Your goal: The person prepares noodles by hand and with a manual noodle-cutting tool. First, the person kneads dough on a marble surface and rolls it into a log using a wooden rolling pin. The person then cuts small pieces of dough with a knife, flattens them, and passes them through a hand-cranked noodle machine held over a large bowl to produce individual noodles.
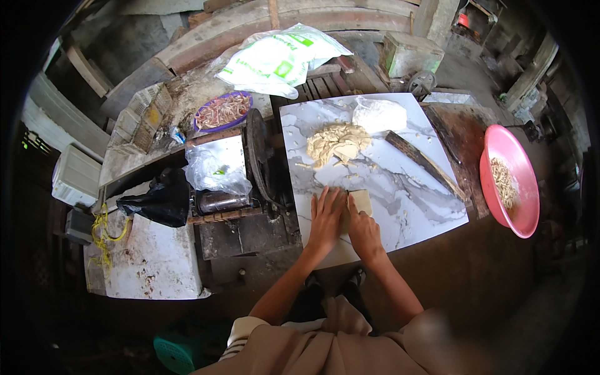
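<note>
Both hands, left hand (326, 215) and right hand (364, 230), press a dough sheet (361, 201) flat. Fingers lie outstretched, gripping nothing. More dough (337, 142) sits farther up the marble surface (406, 181).

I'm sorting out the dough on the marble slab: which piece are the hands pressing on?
The small flat rectangular piece at the slab's near edge, under both hands; the big lumpy pile lies untouched farther back.

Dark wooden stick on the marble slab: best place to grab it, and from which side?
Grip the dark wooden stick near its middle, from above, fingers across its narrow width. It lies flat and diagonal on the marble slab, with both long sides free; the dough pile sits apart to its left.
</note>
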`<state>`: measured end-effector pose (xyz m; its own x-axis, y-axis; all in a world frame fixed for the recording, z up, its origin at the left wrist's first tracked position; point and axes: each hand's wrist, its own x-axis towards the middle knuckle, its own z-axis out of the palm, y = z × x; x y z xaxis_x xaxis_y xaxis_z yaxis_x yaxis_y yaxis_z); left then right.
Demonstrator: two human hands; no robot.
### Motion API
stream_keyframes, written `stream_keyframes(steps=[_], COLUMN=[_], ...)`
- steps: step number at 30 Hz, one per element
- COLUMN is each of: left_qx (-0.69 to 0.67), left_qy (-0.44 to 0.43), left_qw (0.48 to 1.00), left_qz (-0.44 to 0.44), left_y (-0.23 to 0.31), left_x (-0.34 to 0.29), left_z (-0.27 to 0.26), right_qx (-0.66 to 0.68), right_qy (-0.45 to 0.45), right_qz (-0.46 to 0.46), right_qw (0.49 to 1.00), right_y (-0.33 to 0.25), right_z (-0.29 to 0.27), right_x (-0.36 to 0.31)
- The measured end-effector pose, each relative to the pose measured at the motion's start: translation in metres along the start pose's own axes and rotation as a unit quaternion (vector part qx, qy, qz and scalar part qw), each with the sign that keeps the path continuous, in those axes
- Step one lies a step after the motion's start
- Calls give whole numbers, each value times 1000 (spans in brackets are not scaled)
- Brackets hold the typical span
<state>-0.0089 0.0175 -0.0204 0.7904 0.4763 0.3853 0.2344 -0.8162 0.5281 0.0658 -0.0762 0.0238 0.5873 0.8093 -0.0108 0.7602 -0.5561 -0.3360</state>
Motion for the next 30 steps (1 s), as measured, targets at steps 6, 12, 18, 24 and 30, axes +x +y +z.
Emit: stream_keyframes(steps=[6, 12, 18, 24, 30], left_qx=[27, 70, 46, 3, -79], left_qy=[5, -12, -11, -14, 20], left_qw=[1000, 997, 999, 999, 997], left_qz=[12, 9, 17, 33, 11], left_y=[-1, -5, -7, -11, -6], left_x=[-2, 0, 6, 16, 24], left_z=[2, 4, 1, -9, -7], right_qx=[11, 0, -58, -26, 86], right_qy=[3, -4, 19, 26, 104], right_qz=[11, 29, -10, 0, 21], right_qw=[1000, 1000, 998, 999, 991], right_y=[0, -3, 3, 11, 49], right_z=[4, 5, 8, -2, -23], right_x=[-12, -39, -68, -89, -73])
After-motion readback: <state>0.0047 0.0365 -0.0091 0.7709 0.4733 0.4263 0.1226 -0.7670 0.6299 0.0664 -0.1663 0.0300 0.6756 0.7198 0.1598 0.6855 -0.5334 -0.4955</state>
